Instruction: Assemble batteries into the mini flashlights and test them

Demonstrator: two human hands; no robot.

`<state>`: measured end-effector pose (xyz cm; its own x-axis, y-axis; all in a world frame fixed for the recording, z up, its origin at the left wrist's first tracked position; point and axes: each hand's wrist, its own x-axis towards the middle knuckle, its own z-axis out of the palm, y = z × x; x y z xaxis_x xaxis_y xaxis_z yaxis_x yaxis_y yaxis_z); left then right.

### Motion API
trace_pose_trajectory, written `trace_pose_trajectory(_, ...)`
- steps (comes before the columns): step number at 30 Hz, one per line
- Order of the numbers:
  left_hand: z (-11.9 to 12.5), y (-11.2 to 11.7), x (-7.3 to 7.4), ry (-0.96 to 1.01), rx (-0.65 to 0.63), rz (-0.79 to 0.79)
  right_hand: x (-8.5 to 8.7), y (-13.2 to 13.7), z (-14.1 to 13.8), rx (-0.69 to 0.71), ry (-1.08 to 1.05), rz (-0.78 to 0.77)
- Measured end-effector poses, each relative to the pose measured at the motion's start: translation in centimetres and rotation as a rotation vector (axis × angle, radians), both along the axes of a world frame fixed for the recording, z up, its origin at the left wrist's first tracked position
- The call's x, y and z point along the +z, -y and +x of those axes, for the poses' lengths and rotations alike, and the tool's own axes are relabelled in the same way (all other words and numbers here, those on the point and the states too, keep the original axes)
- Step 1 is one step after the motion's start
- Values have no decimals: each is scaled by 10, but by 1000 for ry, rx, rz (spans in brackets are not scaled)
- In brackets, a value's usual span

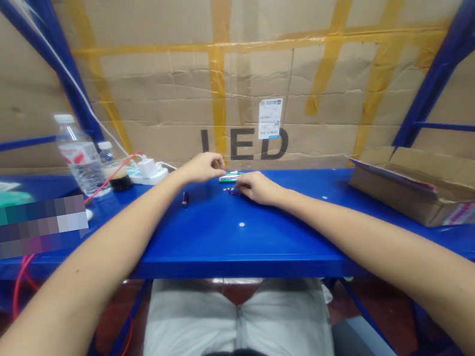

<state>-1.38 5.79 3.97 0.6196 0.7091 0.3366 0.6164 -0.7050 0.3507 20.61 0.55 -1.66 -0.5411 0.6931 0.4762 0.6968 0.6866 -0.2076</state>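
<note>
Both my arms reach out over a blue metal shelf top (pixel 230 240). My left hand (pixel 203 166) hovers with its fingers curled and pinched just above a small cluster of green batteries (pixel 230 176). My right hand (pixel 257 187) rests on the surface beside them, fingertips pinched on a tiny dark item I cannot make out. A small dark cylindrical piece (pixel 185 198) lies to the left of the batteries. A small white dot (pixel 242 224) sits on the surface nearer to me.
A water bottle (pixel 81 161), a smaller bottle with dark liquid (pixel 116 168) and a white power strip (pixel 148 171) with a red cable stand at the left. An open cardboard box (pixel 429 182) lies on the right. A taped cardboard wall (pixel 292 71) backs the shelf.
</note>
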Motion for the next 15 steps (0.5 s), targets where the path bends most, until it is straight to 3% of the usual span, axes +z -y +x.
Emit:
trace_pose_trajectory(9,9,11,-4,-96,-49,10,-2,1,-1,-5,48,-4)
trace_pose_trajectory(15,16,14,-10,-123,-150,59,-4,3,-3,50,88,27)
